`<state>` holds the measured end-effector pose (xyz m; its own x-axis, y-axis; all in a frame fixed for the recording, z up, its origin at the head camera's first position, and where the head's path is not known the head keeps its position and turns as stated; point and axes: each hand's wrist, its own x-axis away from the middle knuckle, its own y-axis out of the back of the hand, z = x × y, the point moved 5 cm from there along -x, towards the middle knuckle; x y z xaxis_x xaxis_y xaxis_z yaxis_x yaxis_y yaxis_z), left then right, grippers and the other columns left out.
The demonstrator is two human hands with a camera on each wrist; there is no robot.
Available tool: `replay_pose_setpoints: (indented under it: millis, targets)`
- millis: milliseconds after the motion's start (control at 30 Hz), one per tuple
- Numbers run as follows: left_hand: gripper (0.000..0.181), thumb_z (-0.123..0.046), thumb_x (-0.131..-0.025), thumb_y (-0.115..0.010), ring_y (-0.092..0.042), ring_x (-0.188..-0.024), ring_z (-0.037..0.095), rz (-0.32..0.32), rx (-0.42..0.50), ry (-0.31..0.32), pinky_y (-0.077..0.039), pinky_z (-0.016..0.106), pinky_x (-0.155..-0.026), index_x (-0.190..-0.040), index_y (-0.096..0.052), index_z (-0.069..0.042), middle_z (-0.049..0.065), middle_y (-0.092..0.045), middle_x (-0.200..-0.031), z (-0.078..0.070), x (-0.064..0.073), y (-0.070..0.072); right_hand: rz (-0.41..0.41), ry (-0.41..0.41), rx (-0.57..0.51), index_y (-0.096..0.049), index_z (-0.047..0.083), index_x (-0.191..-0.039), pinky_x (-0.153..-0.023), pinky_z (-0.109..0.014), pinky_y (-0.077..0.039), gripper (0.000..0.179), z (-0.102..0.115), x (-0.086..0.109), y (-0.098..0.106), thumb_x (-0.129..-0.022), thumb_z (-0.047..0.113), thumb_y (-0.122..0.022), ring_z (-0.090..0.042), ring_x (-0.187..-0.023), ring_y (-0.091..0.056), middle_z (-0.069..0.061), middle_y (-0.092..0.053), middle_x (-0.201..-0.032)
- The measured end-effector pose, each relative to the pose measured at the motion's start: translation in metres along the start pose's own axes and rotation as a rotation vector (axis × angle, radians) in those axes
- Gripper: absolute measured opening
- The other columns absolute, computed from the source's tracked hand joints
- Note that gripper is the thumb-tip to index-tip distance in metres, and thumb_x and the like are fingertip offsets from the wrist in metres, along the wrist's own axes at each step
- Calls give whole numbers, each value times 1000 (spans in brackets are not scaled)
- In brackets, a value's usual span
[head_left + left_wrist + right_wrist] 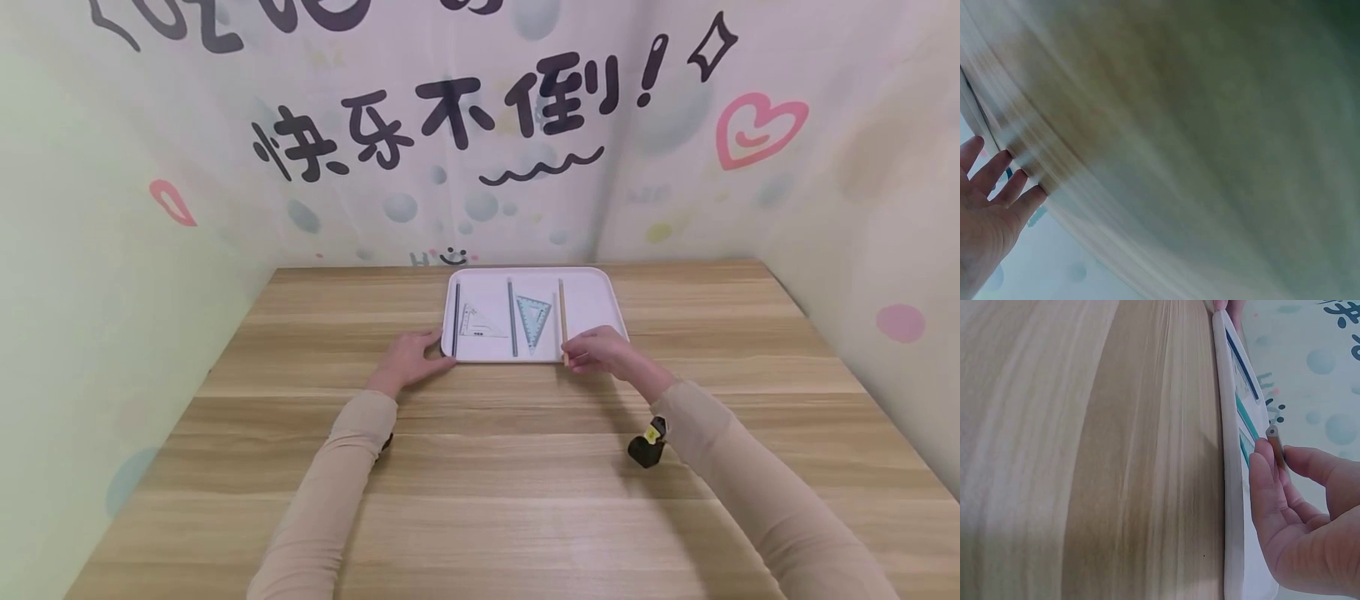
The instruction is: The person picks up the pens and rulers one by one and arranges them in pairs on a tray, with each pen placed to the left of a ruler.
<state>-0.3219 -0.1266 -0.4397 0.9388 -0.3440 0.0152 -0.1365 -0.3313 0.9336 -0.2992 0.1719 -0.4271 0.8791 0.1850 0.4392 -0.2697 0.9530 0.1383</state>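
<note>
A white tray (592, 302) stands at the back of the table. My left hand (408, 360) rests at its near left corner, thumb along the front and fingers by the left side; in the left wrist view those fingers (999, 178) look spread and fairly straight. Thumb and fingers of my right hand (602, 351) pinch the near end of a wood-coloured pencil (564, 312) over the tray's front rim. Inside lie a dark pencil (456, 317) at the left, a clear set square (478, 323), another dark pencil (513, 317) and a bluish set square (533, 321).
The wooden table (480, 467) spreads out in front of the tray. Behind it hangs a printed cloth wall (480, 192), close to the tray's far rim. Small black devices, one with a yellow mark (651, 435), sit at the wrists.
</note>
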Motion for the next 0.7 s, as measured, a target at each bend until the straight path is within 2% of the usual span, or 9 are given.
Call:
replay_pose_setpoints:
  millis: [333, 567, 700]
  targets:
    - [71, -50, -83, -58, -37, -127, 31, 0, 10, -2, -30, 41, -106, -137, -38, -8, 14, -41, -138, -2, 1, 3, -37, -18, 48, -50, -15, -112, -61, -19, -54, 33, 6, -7, 5, -88, 6, -54, -6, -58, -58, 0, -60, -66]
    - [72, -52, -84, -56, -36, -127, 32, 0, -14, -8, -29, 41, -107, -137, -38, -8, 15, -41, -138, -3, 1, 3, -67, -17, 20, -55, -9, -99, -63, -22, -56, 19, 7, -11, 11, -86, 5, -55, -7, -57, -59, 1, -59, -66]
    - [72, -51, -84, -56, -37, -127, 33, 2, -8, -11, -29, 42, -107, -137, -38, -7, 16, -41, -138, -4, 3, 3, -75, -13, 21, -56, -8, -97, -63, -22, -55, 17, 7, -13, 12, -86, 5, -56, -6, -56, -59, 1, -60, -64]
